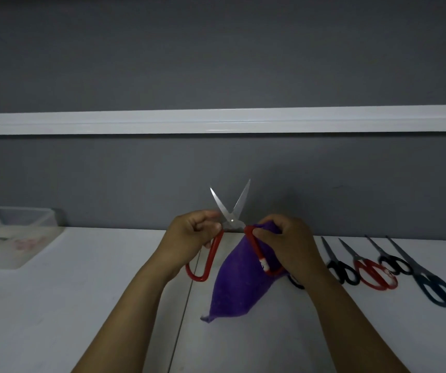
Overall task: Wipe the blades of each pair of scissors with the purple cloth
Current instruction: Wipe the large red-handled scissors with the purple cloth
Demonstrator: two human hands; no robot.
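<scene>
Pair in hand: The open scissors (232, 220), red-handled, are held up at the centre of the frame above the desk (81, 292), with the blades spread in a V and pointing upward.
Left hand: The left hand (192, 234) is curled round the left handle loop, close to the pivot.
Right hand: The right hand (284, 239) is clamped on the right handle loop, and the top of the purple cloth (239, 286) is pinched in the same grip.
Cloth: It hangs down from the right hand toward the lower centre of the frame. Neither blade is touched by it.
Step in hand: The blades seem to have been opened for wiping. Whether a wipe has been made on them cannot be told.
Waiting pairs: A row is laid out at the right of the frame: a small black pair (341, 270), a red pair (375, 275), a second black pair (394, 265) and a large dark blue pair (437, 289). Another black handle (296, 284) is glimpsed under the right wrist.
Progress: No pair is marked as cleaned. The held pair is judged unfinished, and the row is probably left to do.
Elsewhere: A clear plastic box (14, 230) is set at the left edge.
</scene>
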